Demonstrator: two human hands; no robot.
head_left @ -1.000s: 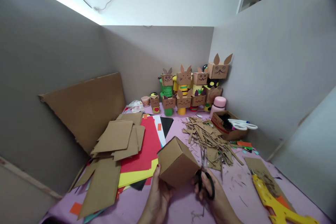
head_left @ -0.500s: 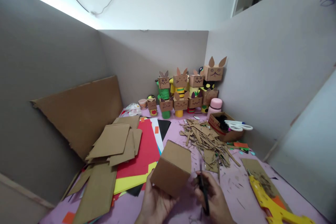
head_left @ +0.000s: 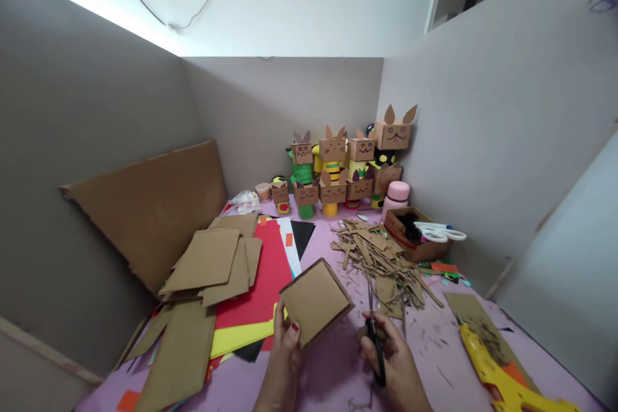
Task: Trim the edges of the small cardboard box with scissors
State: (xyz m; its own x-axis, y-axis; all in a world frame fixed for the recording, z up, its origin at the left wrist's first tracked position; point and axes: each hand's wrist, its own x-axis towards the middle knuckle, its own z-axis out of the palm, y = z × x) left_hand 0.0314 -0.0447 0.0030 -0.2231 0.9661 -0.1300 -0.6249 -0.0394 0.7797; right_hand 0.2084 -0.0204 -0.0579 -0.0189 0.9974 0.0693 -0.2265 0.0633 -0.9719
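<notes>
A brown cardboard box (head_left: pixel 316 301) is gripped in my left hand (head_left: pixel 286 351), thumb on its near face and the other fingers mostly hidden behind. One square face is turned toward me, with darker edges round it. My right hand (head_left: pixel 392 351) is closed around the black handles of a pair of scissors (head_left: pixel 371 309), whose blades point away from me. The scissors are to the right of the box and do not touch it. Beyond the blades lies a heap of thin cardboard strips (head_left: pixel 374 251).
Cardboard pieces (head_left: pixel 207 261) are stacked at left over red paper (head_left: pixel 263 270) and yellow paper (head_left: pixel 241 338). Several box-headed cardboard animals (head_left: pixel 333 190) stand at the back. At right are a small box (head_left: pixel 420 246) with white-handled scissors (head_left: pixel 437 232), a pink bottle (head_left: pixel 396 196) and a yellow glue gun (head_left: pixel 492 367).
My left hand has turned the cardboard box, so a flat square face now shows instead of a corner view, and the thumb has come onto the front. The scissors stay nearly in place.
</notes>
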